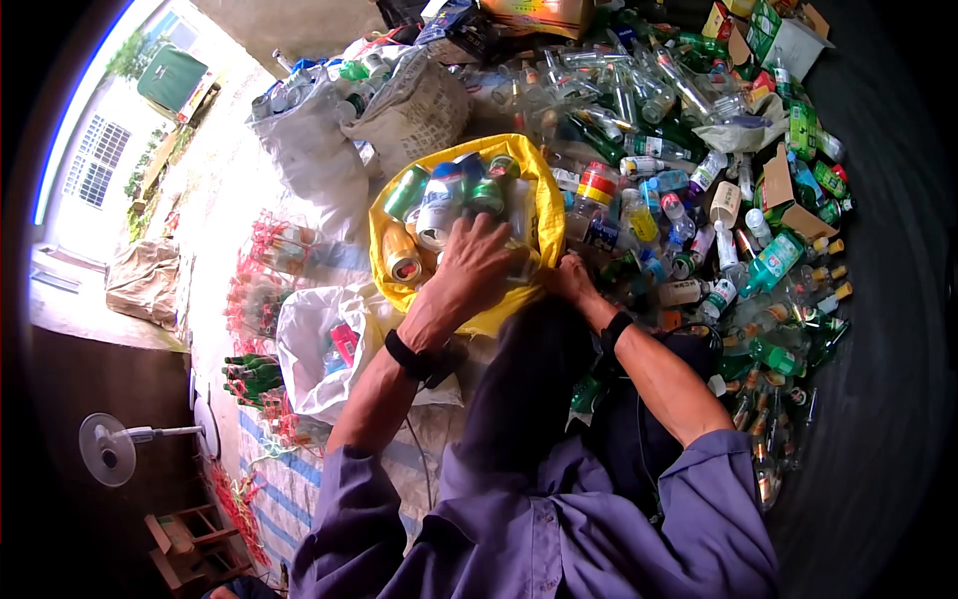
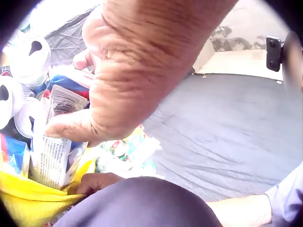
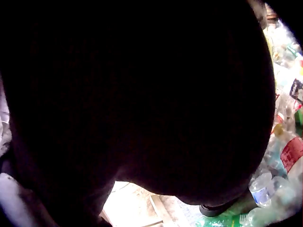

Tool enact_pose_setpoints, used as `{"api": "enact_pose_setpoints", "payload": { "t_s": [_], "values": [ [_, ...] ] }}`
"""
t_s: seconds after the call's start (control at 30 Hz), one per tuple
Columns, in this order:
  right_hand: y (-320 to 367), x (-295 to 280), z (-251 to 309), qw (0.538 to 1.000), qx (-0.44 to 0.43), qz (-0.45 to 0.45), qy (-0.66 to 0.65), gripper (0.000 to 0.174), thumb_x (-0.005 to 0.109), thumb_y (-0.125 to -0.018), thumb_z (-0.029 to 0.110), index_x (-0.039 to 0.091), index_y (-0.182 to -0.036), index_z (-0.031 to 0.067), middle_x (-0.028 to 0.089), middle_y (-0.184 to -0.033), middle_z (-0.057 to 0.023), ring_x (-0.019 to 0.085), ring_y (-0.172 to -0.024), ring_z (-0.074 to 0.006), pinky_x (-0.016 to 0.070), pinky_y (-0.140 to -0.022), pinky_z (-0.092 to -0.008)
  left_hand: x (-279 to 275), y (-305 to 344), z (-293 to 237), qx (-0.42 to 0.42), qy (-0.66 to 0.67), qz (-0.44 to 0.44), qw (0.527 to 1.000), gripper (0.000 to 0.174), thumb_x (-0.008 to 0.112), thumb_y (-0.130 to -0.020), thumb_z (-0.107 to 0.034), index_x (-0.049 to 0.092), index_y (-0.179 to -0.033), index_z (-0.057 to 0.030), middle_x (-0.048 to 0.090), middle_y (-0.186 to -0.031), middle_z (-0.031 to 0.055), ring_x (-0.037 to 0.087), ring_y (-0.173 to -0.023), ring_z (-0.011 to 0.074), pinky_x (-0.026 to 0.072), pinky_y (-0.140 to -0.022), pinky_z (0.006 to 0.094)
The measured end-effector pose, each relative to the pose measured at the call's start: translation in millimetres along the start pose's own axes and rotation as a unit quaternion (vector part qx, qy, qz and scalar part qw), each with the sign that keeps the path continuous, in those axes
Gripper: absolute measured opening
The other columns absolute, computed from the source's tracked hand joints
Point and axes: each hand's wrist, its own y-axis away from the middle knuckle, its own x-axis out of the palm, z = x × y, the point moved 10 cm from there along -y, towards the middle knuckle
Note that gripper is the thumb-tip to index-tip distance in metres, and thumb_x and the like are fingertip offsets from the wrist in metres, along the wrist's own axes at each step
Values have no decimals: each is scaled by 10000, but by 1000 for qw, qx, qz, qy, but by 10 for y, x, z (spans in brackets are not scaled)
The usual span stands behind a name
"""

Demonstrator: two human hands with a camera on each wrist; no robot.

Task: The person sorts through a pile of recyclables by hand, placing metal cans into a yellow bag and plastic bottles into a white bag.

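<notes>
A yellow bag [image 1: 551,200] stands with its mouth wide, holding drink cans such as a white-and-blue can [image 1: 439,205], green cans and a gold can [image 1: 399,255]. Over its contents is my left hand [image 1: 461,272], slightly blurred. In the left wrist view, the left hand's [image 2: 137,61] thumb and a finger are spread apart, the thumb touching a white item with a barcode label [image 2: 51,158]. My right hand [image 1: 574,282] grips the bag's near right rim; its curled fingers [image 2: 97,182] also show there. Dark trousers [image 3: 142,94] hide that hand in the right wrist view.
Heaped bottles [image 1: 689,220] spread to the right and behind the bag. Two filled sacks [image 1: 414,110] stand at back left. A white bag [image 1: 304,349] sits at front left, near green bottles [image 1: 254,377]. A fan [image 1: 108,449] and a wooden stool [image 1: 190,544] are farther left.
</notes>
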Motion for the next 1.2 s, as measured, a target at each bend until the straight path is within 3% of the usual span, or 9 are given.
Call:
{"api": "enact_pose_setpoints", "payload": {
  "t_s": [0.23,0.33,0.4,0.5,0.6,0.73,0.8,0.9,1.2],
  "values": [
    [182,-298,150,974,221,-47,-10,317,675,-871,321,698,-912,8,676,-751,-131,631,-645,-225,484,-618,-384,279,210,174,-1,48,-54,997,564,644,-752,-18,660,-1280,-215,558,-1337,88,516,-1113,303,402,-941,404],
    [100,-174,-16,987,156,-15,21,335,661,-845,313,678,-864,-20,672,-744,-157,623,-650,-259,479,-619,-406,370,226,202,-5,35,-41,999,583,656,-728,-6,675,-1268,-226,543,-1368,83,504,-1130,298,396,-931,411],
    [52,87,35,988,-45,102,110,316,634,-834,294,671,-824,-20,630,-715,-178,612,-693,-283,466,-632,-422,323,200,91,4,13,-38,999,586,662,-714,-2,687,-1253,-229,538,-1369,75,494,-1150,292,392,-934,417],
    [96,-216,161,982,171,-54,-58,326,635,-832,300,669,-811,-24,644,-765,-203,615,-739,-343,467,-644,-436,391,172,5,20,-11,-54,998,591,674,-668,10,717,-1204,-237,524,-1378,50,468,-1185,275,379,-932,428],
    [172,-400,411,982,184,-49,9,363,646,-836,315,670,-834,-48,654,-787,-220,643,-761,-363,485,-660,-441,429,217,1,50,40,-85,994,608,672,-656,21,718,-1207,-232,508,-1420,53,470,-1225,302,384,-992,467],
    [84,-125,756,948,-41,122,291,463,666,-831,365,655,-839,-98,674,-851,-260,671,-802,-397,517,-702,-458,472,288,21,47,61,-83,994,600,686,-675,4,702,-1240,-197,467,-1496,103,451,-1320,344,369,-1058,497],
    [120,-458,668,991,134,0,29,455,679,-827,363,653,-832,-91,654,-768,-262,670,-753,-387,525,-681,-447,340,378,206,-12,212,-162,964,658,730,-701,-41,627,-1341,-150,408,-1558,171,407,-1396,390,356,-1107,505],
    [133,-479,689,982,128,-121,69,393,685,-815,325,642,-778,-63,646,-670,-200,654,-629,-313,514,-590,-393,279,547,378,-81,257,-237,933,671,738,-745,-84,537,-1385,-67,370,-1555,262,387,-1412,447,349,-1108,523],
    [201,-272,351,946,295,-22,-136,311,667,-782,275,615,-708,-22,617,-595,-83,610,-518,-190,481,-490,-343,659,784,508,-205,204,-256,923,693,818,-732,-149,547,-1361,-46,601,-1305,195,515,-1247,386,413,-1083,477]
  ]
}}
